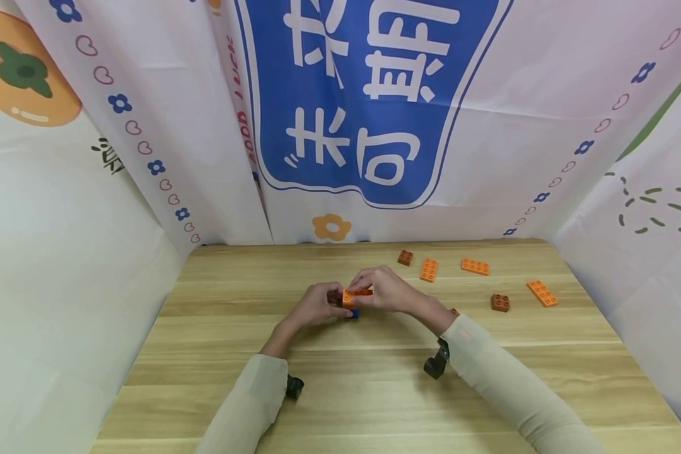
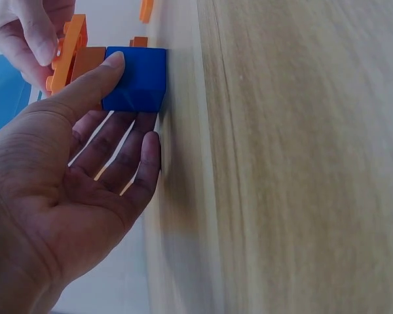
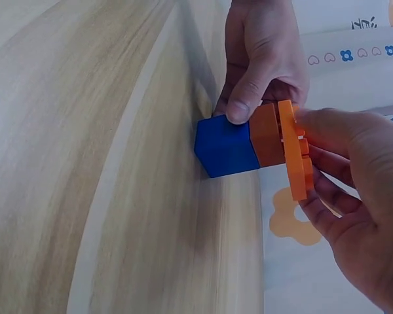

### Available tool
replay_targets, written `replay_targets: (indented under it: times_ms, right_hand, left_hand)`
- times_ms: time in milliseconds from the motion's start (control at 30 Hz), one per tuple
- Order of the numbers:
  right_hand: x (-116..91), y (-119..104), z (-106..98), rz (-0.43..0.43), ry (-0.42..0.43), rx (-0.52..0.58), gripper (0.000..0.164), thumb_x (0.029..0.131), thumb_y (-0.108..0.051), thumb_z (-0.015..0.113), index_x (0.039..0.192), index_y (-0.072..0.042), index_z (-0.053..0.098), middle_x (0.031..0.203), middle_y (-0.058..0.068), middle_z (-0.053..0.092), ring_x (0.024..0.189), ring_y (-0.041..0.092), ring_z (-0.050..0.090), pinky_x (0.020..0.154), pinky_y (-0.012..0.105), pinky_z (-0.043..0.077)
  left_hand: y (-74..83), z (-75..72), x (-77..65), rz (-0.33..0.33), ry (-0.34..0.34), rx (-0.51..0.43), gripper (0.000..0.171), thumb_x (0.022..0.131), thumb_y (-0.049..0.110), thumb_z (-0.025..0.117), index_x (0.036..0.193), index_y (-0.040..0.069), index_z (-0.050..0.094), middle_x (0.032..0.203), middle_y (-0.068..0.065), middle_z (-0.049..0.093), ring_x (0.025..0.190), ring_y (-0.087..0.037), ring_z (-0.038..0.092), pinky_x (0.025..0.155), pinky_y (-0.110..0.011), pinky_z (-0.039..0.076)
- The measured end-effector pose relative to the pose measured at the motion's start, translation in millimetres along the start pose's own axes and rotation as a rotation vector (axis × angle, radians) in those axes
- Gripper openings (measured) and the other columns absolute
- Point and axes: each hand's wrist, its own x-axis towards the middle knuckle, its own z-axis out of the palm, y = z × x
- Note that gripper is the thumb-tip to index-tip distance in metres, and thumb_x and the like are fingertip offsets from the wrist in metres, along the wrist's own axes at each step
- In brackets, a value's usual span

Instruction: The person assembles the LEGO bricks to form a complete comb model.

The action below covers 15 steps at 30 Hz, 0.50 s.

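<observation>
Both hands meet over the back half of the desk point(image 1: 374, 403), a little left of its middle. The left hand point(image 1: 318, 306) grips a blue building brick point(image 3: 226, 147), thumb laid along one face and fingers behind it. A brown brick point(image 3: 266, 136) is joined to the blue one, on the side away from the desk surface. Against the brown brick's other side, slightly tilted, lies an eight-stud orange plate point(image 3: 293, 150), pinched between the thumb and fingers of the right hand point(image 1: 386, 290); whether it is fully pressed on, I cannot tell.

Loose pieces lie toward the desk's back right corner: a four-stud brown block point(image 1: 405, 257) near the back edge, a first spare plate point(image 1: 428, 270) just beside it, a second spare plate point(image 1: 475, 266) farther right, a third spare plate point(image 1: 542, 293) near the right edge, and another brown block point(image 1: 500, 302).
</observation>
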Motion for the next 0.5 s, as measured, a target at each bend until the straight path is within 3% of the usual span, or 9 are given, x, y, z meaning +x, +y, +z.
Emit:
replay_targets:
  times_ms: [500]
  right_hand:
    - [2.3, -5.7, 1.7, 0.030, 0.007, -0.038, 0.019, 0.092, -0.013, 0.085, 0.110, -0.005, 0.083, 0.106, 0.003, 0.079, 0.101, 0.018, 0.074, 0.088, 0.030, 0.061]
  left_hand:
    - [-2.9, -0.4, 0.1, 0.007, 0.001, -0.006, 0.022, 0.088, 0.010, 0.088, 0.104, 0.007, 0.072, 0.102, -0.003, 0.075, 0.091, -0.013, 0.070, 0.081, -0.028, 0.061]
